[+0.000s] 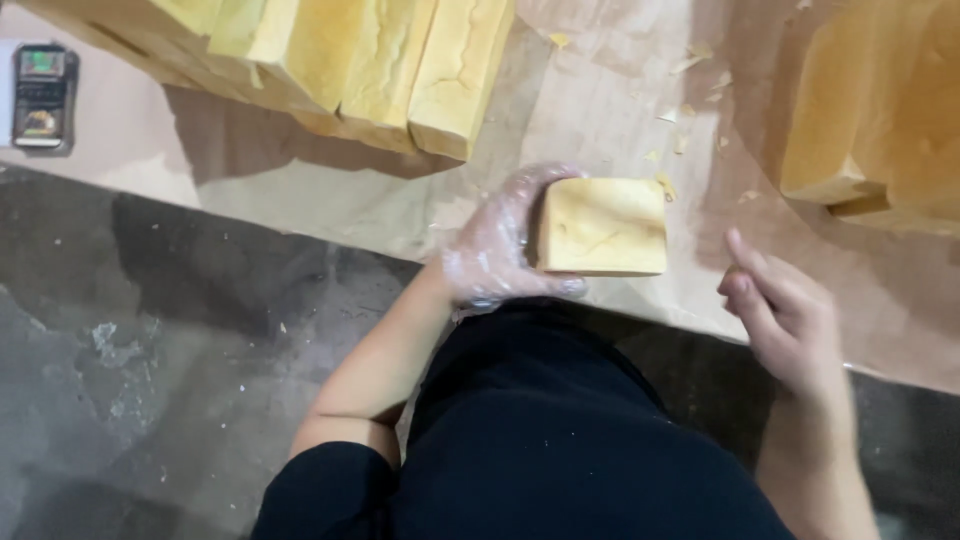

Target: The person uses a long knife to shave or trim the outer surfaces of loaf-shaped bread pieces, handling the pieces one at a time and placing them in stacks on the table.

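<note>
Near the desk's front edge, the left hand (497, 245), in a thin clear plastic glove, wraps its fingers round the left end of a squat golden-yellow bread block (603, 228), probably light, soft and crumbly, while the bare right hand (785, 315) hovers beside it, fingers loosely curled.

Long yellow slabs (370, 70) are lying side by side on brown paper (600, 120), well beyond the left fingers (540, 180), and a small dark device (42, 95) is sitting far off to their left. More yellow loaves (880, 110) are resting up past the right fingers (752, 262), with pale crumbs (668, 185) lying scattered between.
</note>
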